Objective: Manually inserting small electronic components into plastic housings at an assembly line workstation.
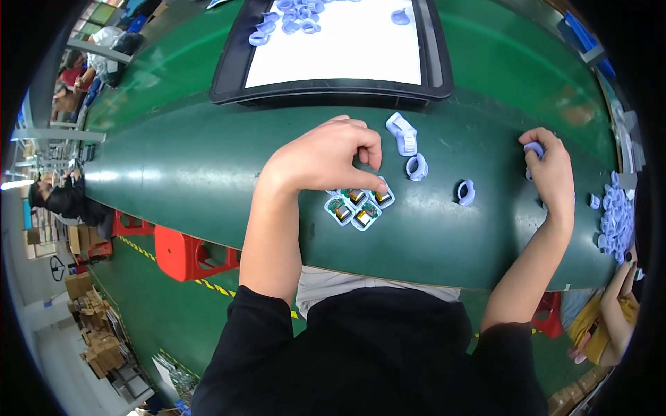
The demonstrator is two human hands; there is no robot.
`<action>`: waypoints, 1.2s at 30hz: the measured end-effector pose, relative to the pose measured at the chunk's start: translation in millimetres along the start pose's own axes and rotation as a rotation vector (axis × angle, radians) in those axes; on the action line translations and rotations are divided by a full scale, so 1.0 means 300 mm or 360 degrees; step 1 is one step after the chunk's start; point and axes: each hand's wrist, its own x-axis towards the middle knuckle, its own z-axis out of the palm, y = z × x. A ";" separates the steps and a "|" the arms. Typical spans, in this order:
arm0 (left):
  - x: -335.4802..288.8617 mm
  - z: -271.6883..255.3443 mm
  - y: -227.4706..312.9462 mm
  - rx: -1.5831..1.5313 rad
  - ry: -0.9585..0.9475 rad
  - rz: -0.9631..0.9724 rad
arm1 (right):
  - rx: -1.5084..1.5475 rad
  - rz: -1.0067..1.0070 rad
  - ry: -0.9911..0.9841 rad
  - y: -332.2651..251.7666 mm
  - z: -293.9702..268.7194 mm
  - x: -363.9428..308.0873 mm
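Observation:
My left hand [322, 158] is above the green table, its fingers curled and the thumb apart from the forefinger. Nothing shows between them. Its thumb tip is at the edge of a cluster of small pale-blue housings [363, 220], which hold green circuit boards and silvery parts and lie partly under the hand. Farther right, my right hand [553, 177] has its fingers around a periwinkle plastic ring piece [534, 148]. Another blue piece is mostly hidden beside the right wrist. Between my hands lie a ring piece [417, 168], another ring piece [466, 193] and joined pale-blue pieces [402, 134].
A black tray [326, 92] with a white lining stands at the far side, holding several blue ring pieces [295, 15]. A heap of blue pieces [617, 218] lies at the right, near another person's arm [617, 295]. Red stools [182, 251] stand left, below the table edge.

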 end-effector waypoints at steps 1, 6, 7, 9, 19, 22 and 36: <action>-0.002 -0.001 0.015 0.0034 -0.0023 -0.0051 | -0.0046 -0.0266 0.0152 0.010 0.021 0.014; 0.014 0.018 0.011 -0.0015 0.0005 0.0062 | 0.0557 -0.0674 0.0141 -0.102 0.113 0.001; 0.019 0.023 0.006 -0.0038 0.0049 0.0092 | 0.0616 -0.0723 0.0049 -0.147 0.146 -0.018; 0.018 0.010 0.018 -0.0198 0.0056 -0.0018 | 0.0688 -0.0972 -0.0177 -0.216 0.186 -0.055; 0.039 0.011 0.059 -0.1347 0.0512 -0.0118 | 0.0739 -0.1137 -0.0422 -0.242 0.246 -0.091; 0.057 0.046 0.092 -0.1641 0.0501 0.0053 | 0.0603 -0.1083 -0.0339 -0.245 0.240 -0.091; 0.091 0.087 0.122 -0.2056 0.0283 0.0031 | 0.1454 -0.0425 0.0048 -0.219 0.209 -0.071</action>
